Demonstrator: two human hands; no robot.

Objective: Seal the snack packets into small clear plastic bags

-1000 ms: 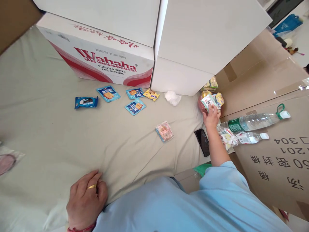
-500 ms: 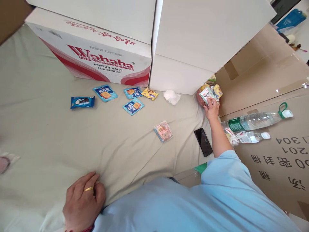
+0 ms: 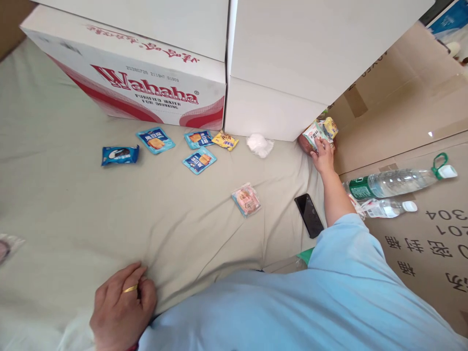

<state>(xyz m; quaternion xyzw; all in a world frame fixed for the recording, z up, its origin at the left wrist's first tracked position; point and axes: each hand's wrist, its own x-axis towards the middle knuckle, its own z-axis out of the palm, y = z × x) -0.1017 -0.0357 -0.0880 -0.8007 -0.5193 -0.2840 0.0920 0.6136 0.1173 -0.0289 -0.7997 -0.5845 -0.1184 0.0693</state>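
My right hand [image 3: 323,155] reaches to the far right, its fingers closed on a white and green snack packet [image 3: 313,134]. That packet sits on a small heap by the white box's corner, with a reddish-brown item [image 3: 305,145] under it and a yellow packet [image 3: 331,126] beside it. My left hand [image 3: 122,304], wearing a gold ring, rests on the sheet at the lower left. Its fingers are curled in, and I see nothing in them. A pink snack packet [image 3: 246,200] and a black phone [image 3: 309,215] lie between the two hands.
Along the Wahaha carton [image 3: 146,92] and white box [image 3: 270,107] lie blue packets [image 3: 199,160], a yellow packet [image 3: 224,140], a dark blue wrapper [image 3: 120,155] and crumpled white plastic [image 3: 259,145]. Two bottles [image 3: 398,183] lie on cardboard [image 3: 413,141] at right.
The view has shifted slightly, moving the boxes a little leftward in the picture. My right hand stays at the same packet on the heap, and my left hand still rests on the sheet.
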